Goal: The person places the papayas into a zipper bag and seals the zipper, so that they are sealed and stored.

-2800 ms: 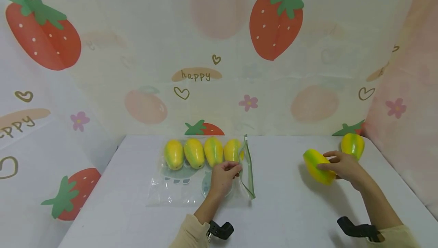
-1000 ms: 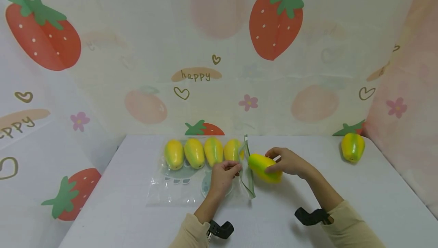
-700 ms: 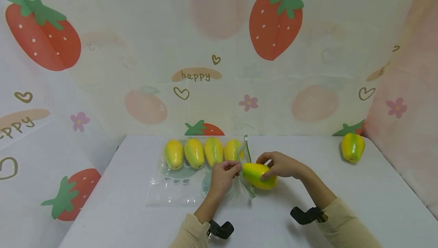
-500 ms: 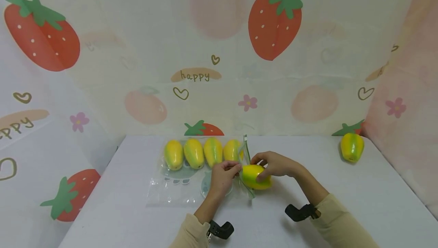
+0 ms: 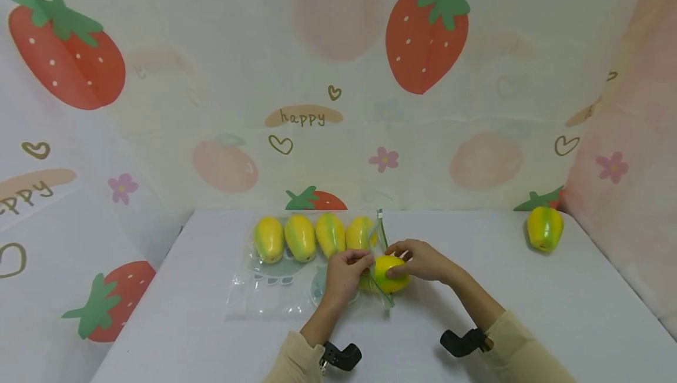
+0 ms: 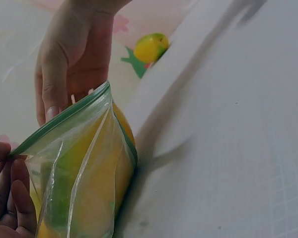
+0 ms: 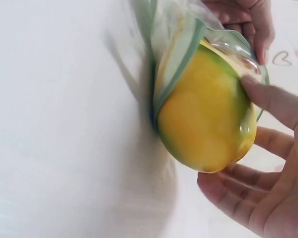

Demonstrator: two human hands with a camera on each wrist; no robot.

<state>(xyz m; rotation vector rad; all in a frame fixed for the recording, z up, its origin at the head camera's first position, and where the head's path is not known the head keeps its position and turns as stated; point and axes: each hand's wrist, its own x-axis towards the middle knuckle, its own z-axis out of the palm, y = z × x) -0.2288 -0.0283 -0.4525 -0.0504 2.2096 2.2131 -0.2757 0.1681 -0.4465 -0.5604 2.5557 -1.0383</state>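
Note:
My left hand (image 5: 345, 277) pinches the upper edge of a clear zip bag (image 5: 259, 301), which lies on the table with its green-edged mouth spread. With thumb and fingers my right hand (image 5: 425, 262) holds a yellow-green papaya (image 7: 203, 114) at that mouth. The papaya's front part is inside the plastic and its rounded end sticks out. In the left wrist view, the green zip strip (image 6: 64, 115) arches over the fruit. Several more papayas (image 5: 300, 238) stand in a row inside the bag; the rightmost is partly covered by the bag's edge.
Another papaya (image 5: 545, 228) stands at the table's far right corner. The white table (image 5: 174, 324) meets a printed cloth backdrop (image 5: 338, 160) behind and cloth at both sides.
My right hand has carried the papaya from the right side leftward to the bag and pushed it part way through the mouth. The left hand keeps its hold on the bag's edge.

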